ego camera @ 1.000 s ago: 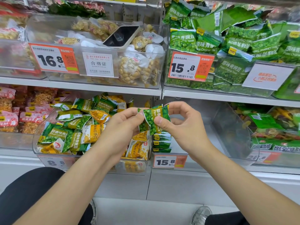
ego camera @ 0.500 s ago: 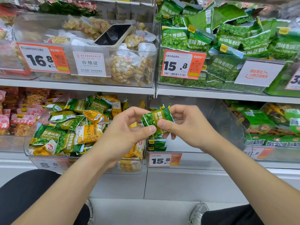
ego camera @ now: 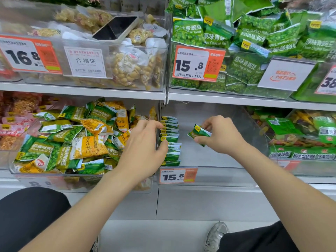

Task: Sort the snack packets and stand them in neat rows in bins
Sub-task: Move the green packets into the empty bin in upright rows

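**While One Hand Holds the Row, the Other Holds a Packet**

While the person reaches into the low clear bin (ego camera: 227, 176), both hands are busy. The left hand (ego camera: 143, 153) is at the left edge of this bin. Its fingers are curled, and the thumb and fingertips pinch part of the row of green packets (ego camera: 171, 142). That row stands upright along the bin's left wall, one packet behind the next, from the front edge toward the back. The right hand (ego camera: 220, 137) is over the middle of the bin. It pinches one small green packet (ego camera: 199, 132) between thumb and fingers. The packet is tilted and is held near the row but not touching it.

An orange and white price tag (ego camera: 178, 176) sits on the front wall of the bin, at its left corner. Just beside it, the left bin (ego camera: 54, 180) holds a mixed pile (ego camera: 76, 140) of green and yellow packets lying every which way. On the shelf above, a dark phone (ego camera: 116, 27) lies tilted on top of pale nut packets (ego camera: 134, 68). More green pea packets (ego camera: 243, 68) fill the bin at the upper right.
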The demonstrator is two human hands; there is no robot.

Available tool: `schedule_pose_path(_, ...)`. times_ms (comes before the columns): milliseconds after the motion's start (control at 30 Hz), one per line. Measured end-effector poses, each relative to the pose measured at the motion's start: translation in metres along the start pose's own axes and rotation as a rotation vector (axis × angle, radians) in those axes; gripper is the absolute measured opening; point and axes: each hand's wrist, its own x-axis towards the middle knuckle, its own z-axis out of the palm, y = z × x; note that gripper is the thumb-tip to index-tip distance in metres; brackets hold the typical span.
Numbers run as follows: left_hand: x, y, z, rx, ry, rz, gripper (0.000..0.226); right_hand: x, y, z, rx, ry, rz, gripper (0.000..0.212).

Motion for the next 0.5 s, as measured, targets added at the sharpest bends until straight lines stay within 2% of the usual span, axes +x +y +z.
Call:
schedule_pose_path(100, 0.011, -0.001, 0.009, 0.06, -0.065, -0.038, 0.051, 0.026, 0.011, 0.023, -0.064, -0.085, 0.014, 0.046)
schedule_pose_path(200, 0.022, -0.003, 0.012, 0.066, -0.022, -0.06, 0.027, 0.051, 0.009, 0.038, -0.16, -0.131, -0.002, 0.046)
schedule_pose_path(267, 0.029, -0.004, 0.013, 0.066, 0.037, -0.077, 0.019, 0.066, 0.006, 0.048, -0.162, -0.154, 0.001, 0.047)
schedule_pose_path(433, 0.039, -0.007, 0.019, 0.056, 0.114, -0.122, 0.036, 0.094, -0.007, 0.071, -0.12, -0.18, 0.089, 0.041)
schedule_pose_path(500, 0.04, -0.008, 0.021, 0.048, 0.137, -0.132, 0.036, 0.104, -0.007, 0.075, -0.082, -0.159, 0.124, 0.043)
